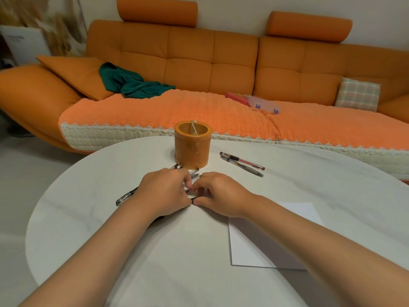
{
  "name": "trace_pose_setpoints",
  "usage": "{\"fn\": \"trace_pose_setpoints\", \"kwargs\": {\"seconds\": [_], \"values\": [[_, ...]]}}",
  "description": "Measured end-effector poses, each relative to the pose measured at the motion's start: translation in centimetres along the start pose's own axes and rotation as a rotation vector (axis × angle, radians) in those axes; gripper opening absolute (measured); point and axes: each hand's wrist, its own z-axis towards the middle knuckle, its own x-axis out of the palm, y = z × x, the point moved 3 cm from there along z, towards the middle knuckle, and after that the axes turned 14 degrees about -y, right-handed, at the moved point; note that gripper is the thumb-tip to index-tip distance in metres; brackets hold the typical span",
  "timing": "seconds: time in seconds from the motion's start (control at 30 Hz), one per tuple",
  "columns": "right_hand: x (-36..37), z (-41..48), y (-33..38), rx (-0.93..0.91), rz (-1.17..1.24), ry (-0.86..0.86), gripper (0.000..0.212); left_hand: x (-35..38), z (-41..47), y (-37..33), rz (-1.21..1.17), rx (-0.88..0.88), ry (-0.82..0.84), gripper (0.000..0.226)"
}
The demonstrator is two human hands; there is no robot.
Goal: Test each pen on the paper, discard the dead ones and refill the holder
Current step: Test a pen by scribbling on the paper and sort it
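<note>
An orange pen holder [192,144] stands upright on the white round table [88,213], with no pens visible in it. Just in front of it lies a bunch of several pens [192,172]. My left hand [164,191] lies over the bunch with its fingers curled round the pens. My right hand [218,193] meets it from the right and pinches the same bunch. One dark pen [125,197] pokes out to the left under my left wrist. Two more pens [242,163] lie apart, right of the holder. A white sheet of paper [250,247] lies partly under my right forearm.
An orange sofa [221,69] runs behind the table. On it lie a green cloth [130,82], a checked cushion [357,94] and a clear plastic box [263,103] beside a pink item.
</note>
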Motion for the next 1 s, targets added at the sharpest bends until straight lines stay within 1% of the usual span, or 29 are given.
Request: {"fn": "trace_pose_setpoints", "kwargs": {"seconds": [0.07,0.17,0.27,0.33,0.37,0.43,0.5,0.6,0.63,0.73,0.8,0.87,0.93,1.0], "values": [[-0.1,-0.2,-0.1,-0.004,0.018,0.022,0.017,0.0,-0.3,-0.1,-0.045,0.002,-0.005,0.018],[-0.9,-0.6,-0.9,0.044,0.056,0.028,0.013,-0.1,-0.4,-0.1,-0.108,-0.016,0.067,0.025],[-2.7,-1.4,-2.4,0.129,0.091,-0.015,0.009,-0.4,-0.6,-0.2,-0.09,0.015,0.148,0.02],[-3.9,-2.2,-3.4,0.204,0.125,-0.054,0.004,-0.5,-0.6,-0.4,-0.052,0.035,0.154,0.009],[-4.4,-2.7,-3.8,0.244,0.142,-0.075,0.004,-0.5,-0.6,-0.5,-0.039,0.035,0.146,0.009],[-5.1,-3.4,-4.4,0.287,0.139,-0.11,0.005,-0.4,-0.6,-1.1,-0.027,0.029,0.117,0.017],[-5.6,-4.2,-4.6,0.246,0.036,-0.131,0.01,-0.1,-0.5,-2.1,-0.042,0.041,0.069,0.021],[-5.9,-5.3,-3.8,0.139,-0.089,-0.132,0.038,0.4,-0.5,-4.1,-0.15,0.047,0.025,0.021],[-5.9,-5.5,-3.5,0.108,-0.104,-0.132,0.042,0.6,-0.4,-4.7,-0.205,0.033,0.024,0.02],[-5.8,-6.2,-3.2,-0.002,-0.147,-0.129,0.034,0.7,-0.4,-5.9,-0.369,-0.041,-0.021,0.016],[-6.3,-6.6,-3.7,0.01,-0.156,-0.13,0.03,0.6,-0.3,-6.3,-0.439,-0.103,-0.058,0.018],[-6.8,-6.9,-4.5,0.045,-0.155,-0.141,0.029,0.8,-0.1,-6.3,-0.522,-0.15,-0.078,0.012],[-6.9,-7.1,-5.1,0.051,-0.158,-0.155,0.03,1.3,0.1,-6.4,-0.616,-0.197,-0.089,0.008],[-6.7,-7.0,-5.1,0.048,-0.14,-0.144,0.042,1.6,0.0,-6.9,-0.738,-0.238,-0.098,0.012]]}}
